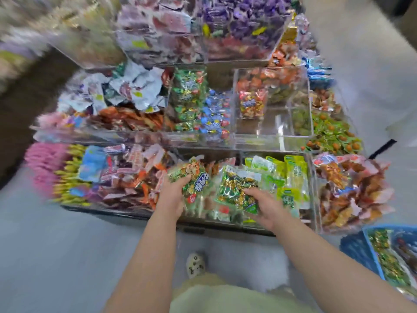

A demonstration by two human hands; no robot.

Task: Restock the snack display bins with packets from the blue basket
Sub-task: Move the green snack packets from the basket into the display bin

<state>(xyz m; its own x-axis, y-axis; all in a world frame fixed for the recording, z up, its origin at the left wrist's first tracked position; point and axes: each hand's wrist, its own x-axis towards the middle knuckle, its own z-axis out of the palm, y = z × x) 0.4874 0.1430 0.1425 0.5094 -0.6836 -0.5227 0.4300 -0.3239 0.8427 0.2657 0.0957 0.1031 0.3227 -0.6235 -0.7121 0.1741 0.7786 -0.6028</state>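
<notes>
- Standing at the lower right edge of view, the blue basket (354,247) rests on the pale floor (56,245) and has green foil packets in it; more stock waits there, well apart from both hands.
- Nearer the display, the left hand (173,195) is closed round a green snack packet (191,179) with a cartoon tiger print, fingers wrapped over its lower half, and holds it above the front clear bin (203,213).
- Just beside it, the right hand (264,206) pinches a second green packet (237,190) by its lower corner, thumb on top; the packet lies tilted over the same bin.
- These packets look light, soft and crinkly, with glossy film that could slip. A grip across the sealed edge or a full-palm hold seems safest; squeezing the middle may crush what is inside.
- Right of the hands, yellow-green pouches (291,175) fill the neighbouring compartment.
- Farther back, the middle tier holds matching green packets (187,96), the likely home for these.
</notes>
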